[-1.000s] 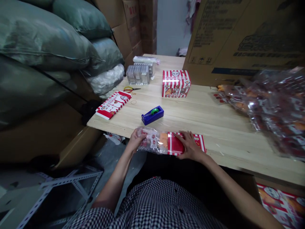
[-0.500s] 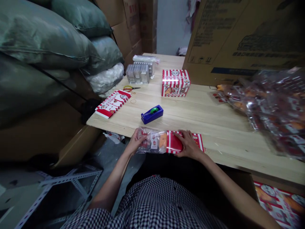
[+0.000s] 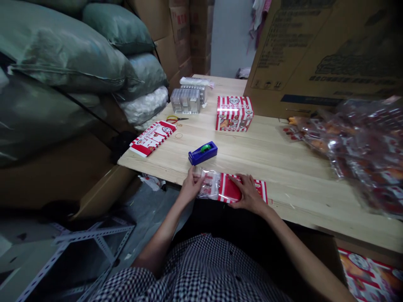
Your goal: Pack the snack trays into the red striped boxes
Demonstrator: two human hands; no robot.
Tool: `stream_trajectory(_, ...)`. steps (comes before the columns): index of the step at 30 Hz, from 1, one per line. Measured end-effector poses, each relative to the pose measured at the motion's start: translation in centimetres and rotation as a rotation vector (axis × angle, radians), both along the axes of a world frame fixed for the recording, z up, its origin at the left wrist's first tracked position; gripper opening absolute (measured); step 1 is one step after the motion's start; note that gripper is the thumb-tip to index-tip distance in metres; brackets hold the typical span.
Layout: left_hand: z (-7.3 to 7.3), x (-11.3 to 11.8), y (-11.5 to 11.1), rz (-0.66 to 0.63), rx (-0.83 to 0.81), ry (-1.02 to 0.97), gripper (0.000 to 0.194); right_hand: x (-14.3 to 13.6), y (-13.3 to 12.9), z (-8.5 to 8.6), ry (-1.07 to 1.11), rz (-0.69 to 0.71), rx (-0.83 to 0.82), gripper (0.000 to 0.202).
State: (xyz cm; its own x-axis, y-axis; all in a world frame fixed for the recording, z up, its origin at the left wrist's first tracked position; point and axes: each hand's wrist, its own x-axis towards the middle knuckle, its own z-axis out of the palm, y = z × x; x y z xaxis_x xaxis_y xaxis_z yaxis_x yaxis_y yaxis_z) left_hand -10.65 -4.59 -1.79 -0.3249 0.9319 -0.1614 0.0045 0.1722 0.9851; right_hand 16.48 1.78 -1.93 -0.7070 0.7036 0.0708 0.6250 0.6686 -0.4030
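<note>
At the lower centre of the frame, our left hand (image 3: 191, 186) pinches one end of a clear packet (image 3: 210, 185); its other end seems to run into the red carton (image 3: 225, 189). Our right hand (image 3: 249, 196) clasps across that carton, thumb at the near edge, probably to steady it against the packet. Just above, the blue tape dispenser (image 3: 203, 153) presumably sits there for easy reach. Farther out, a striped box (image 3: 234, 114) stands upper centre, with bagged packets (image 3: 362, 151) heaped at right.
</note>
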Motion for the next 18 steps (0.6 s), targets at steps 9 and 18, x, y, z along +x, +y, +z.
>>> stream_trajectory(9, 5.5, 1.8, -0.4, 0.066, 0.145, 0.192, 0.034, -1.5, -1.8, 2.9, 0.122, -0.133, 0.095, 0.111)
stream_trajectory(18, 8.2, 5.1, 0.1, -0.208, 0.354, 0.548, 0.033, -2.6, -3.6, 4.0, 0.313, -0.288, 0.210, 0.113)
